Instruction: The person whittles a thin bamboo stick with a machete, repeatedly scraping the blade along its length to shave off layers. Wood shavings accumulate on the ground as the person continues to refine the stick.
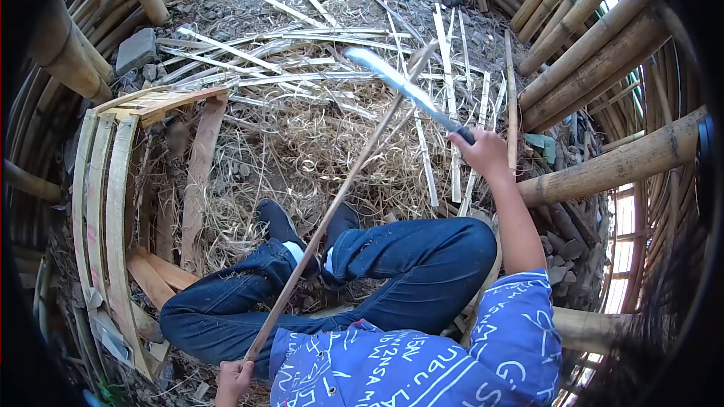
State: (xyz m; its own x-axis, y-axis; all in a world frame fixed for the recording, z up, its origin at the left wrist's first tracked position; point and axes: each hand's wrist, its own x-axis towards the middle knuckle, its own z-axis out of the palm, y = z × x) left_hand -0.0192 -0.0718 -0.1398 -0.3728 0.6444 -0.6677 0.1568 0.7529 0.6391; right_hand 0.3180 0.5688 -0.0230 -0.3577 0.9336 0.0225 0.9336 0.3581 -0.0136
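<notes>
My left hand (235, 381) is closed round the lower end of a long, thin bamboo strip (323, 224), down by my left hip. From there the strip slants up and away across my legs. My right hand (485, 154), out to the right beyond my knee, grips the dark handle of a long-bladed knife (419, 99). Its shiny blade points up and to the left, and crosses the strip close to the strip's far end in this view. Beneath the blade lie curly bamboo shavings (324, 132).
A slatted wooden crate (121, 173) stands at my left. Several split bamboo strips (445, 68) lie on the rubble ground ahead. Thick bamboo poles (630, 152) stick in from the right, and more poles (72, 49) stand at the left. A grey block (136, 50) rests near them.
</notes>
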